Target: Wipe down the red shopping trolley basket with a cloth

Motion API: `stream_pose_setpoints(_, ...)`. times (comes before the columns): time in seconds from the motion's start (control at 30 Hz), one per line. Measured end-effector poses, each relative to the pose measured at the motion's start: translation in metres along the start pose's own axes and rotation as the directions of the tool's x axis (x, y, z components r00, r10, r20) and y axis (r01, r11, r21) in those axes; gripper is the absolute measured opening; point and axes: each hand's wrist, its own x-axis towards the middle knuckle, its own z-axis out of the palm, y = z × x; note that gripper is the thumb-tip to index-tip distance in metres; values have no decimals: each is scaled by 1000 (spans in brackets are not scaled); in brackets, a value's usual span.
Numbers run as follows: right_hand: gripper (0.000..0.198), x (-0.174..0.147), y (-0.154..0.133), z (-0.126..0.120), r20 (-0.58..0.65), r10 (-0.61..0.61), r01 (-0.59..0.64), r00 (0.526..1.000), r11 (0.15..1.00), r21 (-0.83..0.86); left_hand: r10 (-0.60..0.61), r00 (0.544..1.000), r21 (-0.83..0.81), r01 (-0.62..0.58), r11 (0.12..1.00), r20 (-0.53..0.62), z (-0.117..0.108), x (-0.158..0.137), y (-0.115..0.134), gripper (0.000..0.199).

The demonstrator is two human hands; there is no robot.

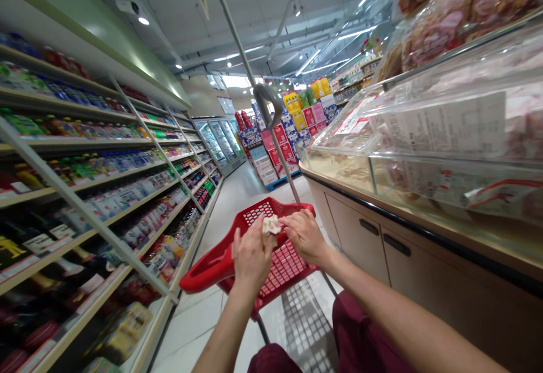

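Above a red plastic shopping cart with a grid basket, both hands come together in front of me. Between them is a small crumpled white thing, tissue-like, whose exact kind I cannot make out. My left hand is closed around its lower left side. From the right, my right hand has its fingers curled and pinched at the edge of the white thing. Part of the cart's basket is hidden behind my hands and forearms.
Shelves of bottled drinks line the left side. A counter with clear bins of packaged food stands close on the right. Ahead are stacked cartons, glass-door coolers and a grey pole rising past the cart.
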Motion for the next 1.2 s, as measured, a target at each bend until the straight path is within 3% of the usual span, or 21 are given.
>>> stream_pose_setpoints(0.07, 40, 0, 3, -1, 13, -30, 30, 999, 1000, 2, 33, 999, 11, -34, 999, 41, 3, 11, 19, 36)
stream_pose_setpoints(0.13, 39, -1, 7, -3, 15, -39, 39, 999, 999, 9, 46, 997, 22, -48, 999, 64, 1, 12, 21, 28)
stream_pose_setpoints(0.23, 37, -2, 11, -5, -6, -10, 10, 1000, 1000, 18, 35, 999, -4, -35, 999, 25, -8, -5, -9, 22)
stream_pose_setpoints(0.37, 34, -3, 6, -3, -40, 48, -47, 998, 999, 25, -76, 986, -44, 70, 997, -147, -18, -21, -45, 25)
stream_pose_setpoints(0.43, 35, -4, 3, -1, -45, 67, -66, 997, 998, 26, -103, 987, -43, 98, 994, -121, -16, -13, -34, 26)
stream_pose_setpoints(0.53, 35, -5, 1, -1, -42, 48, -47, 998, 999, 19, -154, 988, -27, 154, 988, -30, -6, 9, 5, 24)
stream_pose_setpoints(0.63, 36, -5, 5, -4, -49, 46, -45, 998, 999, 12, -76, 997, -98, 75, 992, -2, 0, 17, 27, 23)
stream_pose_setpoints(0.73, 37, -4, 10, -8, -52, 58, -57, 997, 998, 21, 64, 997, -161, -57, 985, 41, -6, 6, 7, 29)
stream_pose_setpoints(0.87, 35, -4, 6, -4, -59, 71, -67, 996, 996, 56, -109, 992, -102, 114, 988, 56, -14, -2, -26, 27)
stream_pose_setpoints(0.93, 35, -4, 2, 0, -88, 94, -88, 992, 993, 74, -134, 990, -77, 136, 988, 33, -8, 4, -17, 27)
stream_pose_setpoints(1.1, 39, -4, 9, 2, -87, 76, -71, 993, 996, 51, 99, 995, -89, -100, 991, -11, 17, 20, 35, 28)
stream_pose_setpoints(1.2, 40, -3, 18, -2, -85, 45, -45, 995, 999, 12, 82, 996, -116, -84, 990, -25, 11, 10, 14, 28)
